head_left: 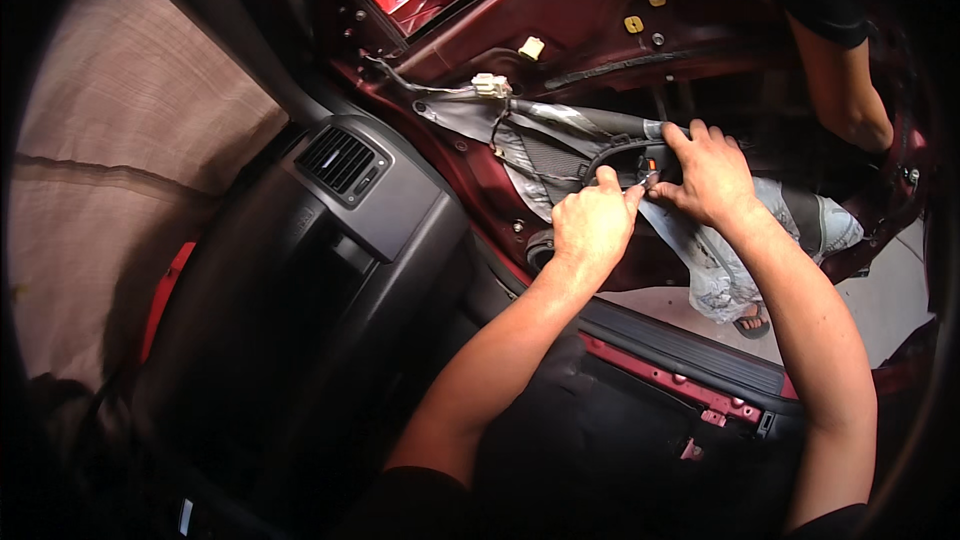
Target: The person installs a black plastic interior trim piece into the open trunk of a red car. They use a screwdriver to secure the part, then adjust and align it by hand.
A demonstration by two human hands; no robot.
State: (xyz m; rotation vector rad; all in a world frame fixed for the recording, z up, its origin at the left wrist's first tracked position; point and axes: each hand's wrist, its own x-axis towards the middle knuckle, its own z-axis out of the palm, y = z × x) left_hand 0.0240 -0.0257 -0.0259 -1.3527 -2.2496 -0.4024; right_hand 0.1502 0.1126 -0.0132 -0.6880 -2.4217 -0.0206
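Inside a maroon car door [470,10] with its trim off, a grey fabric-and-plastic part [540,150] lies across the opening, with translucent plastic sheeting [730,270] hanging below. My left hand [590,225] pinches a small metallic piece at a black part [630,160] with an orange tab; what exactly it is cannot be made out. My right hand [710,175] is closed over the upper edge of that black part, its thumb beside my left fingers. A cream connector [491,86] on a wire sits at the upper left.
Another person's arm [842,85] reaches into the door at the upper right, and a sandaled foot [752,322] shows below. The dashboard with an air vent [340,165] is on the left, the windscreen beyond it. A door sill [680,345] runs along the lower right.
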